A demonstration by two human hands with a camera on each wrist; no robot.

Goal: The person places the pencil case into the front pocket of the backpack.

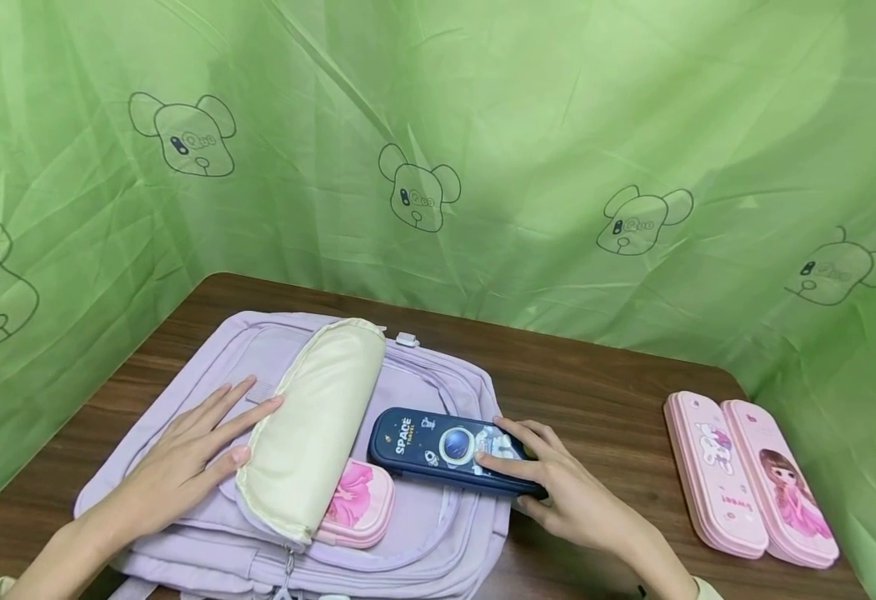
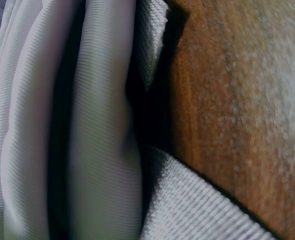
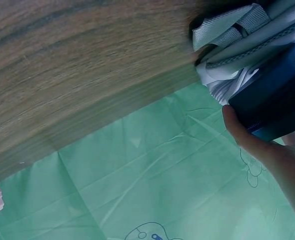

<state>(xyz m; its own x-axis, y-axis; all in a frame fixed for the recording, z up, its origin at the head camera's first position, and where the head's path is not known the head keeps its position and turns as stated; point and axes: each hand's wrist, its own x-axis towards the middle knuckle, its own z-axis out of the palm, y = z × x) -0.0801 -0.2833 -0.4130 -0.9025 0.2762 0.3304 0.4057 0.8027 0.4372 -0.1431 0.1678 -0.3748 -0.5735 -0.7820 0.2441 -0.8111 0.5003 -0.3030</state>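
A lilac backpack lies on the table, its front pocket flap folded back to show a cream lining. My left hand rests on the bag with fingers spread, thumb and fingertips against the flap's edge. In my right hand is a navy pencil case with an astronaut and "SPACE TRAVEL" on its lid. I grip it by its right end; its left end lies over the pocket opening. A pink pencil case is partly inside that pocket, the rest hidden under the flap. The right wrist view shows my thumb against the dark case.
Two pink pencil cases, one with a rabbit and one with a doll, lie side by side at the table's right. Green cloth hangs behind the brown wooden table. A grey strap lies beside the bag.
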